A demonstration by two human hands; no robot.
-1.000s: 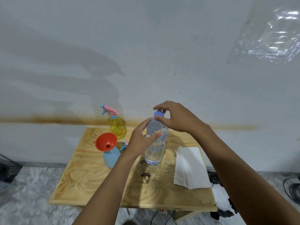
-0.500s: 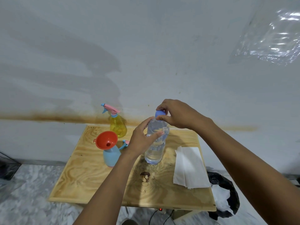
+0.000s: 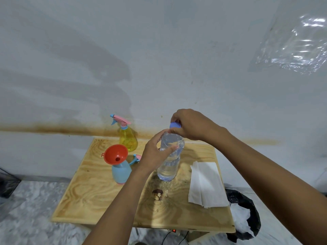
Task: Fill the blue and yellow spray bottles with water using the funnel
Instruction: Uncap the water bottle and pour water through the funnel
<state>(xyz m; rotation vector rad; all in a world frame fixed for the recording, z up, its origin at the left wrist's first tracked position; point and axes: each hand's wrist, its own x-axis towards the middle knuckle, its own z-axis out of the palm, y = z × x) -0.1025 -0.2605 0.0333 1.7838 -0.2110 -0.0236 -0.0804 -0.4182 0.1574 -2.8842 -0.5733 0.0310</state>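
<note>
- Left hand is gripping the clear plastic water bottle standing mid-table.
- Right hand is pinching its blue cap.
- Orange funnel is sitting in the blue spray bottle at nine o'clock from it.
- Yellow spray bottle is standing at ten o'clock.

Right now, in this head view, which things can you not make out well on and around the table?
- Blue spray head: mostly hidden behind the left hand.
- Cap of the water bottle: partly covered by right hand fingers; loosened or not, cannot tell.
- Blue spray bottle neck: hidden by the funnel.
- Bin bag: partly behind the table corner.
- Left-edge dark object: cut off.
</note>
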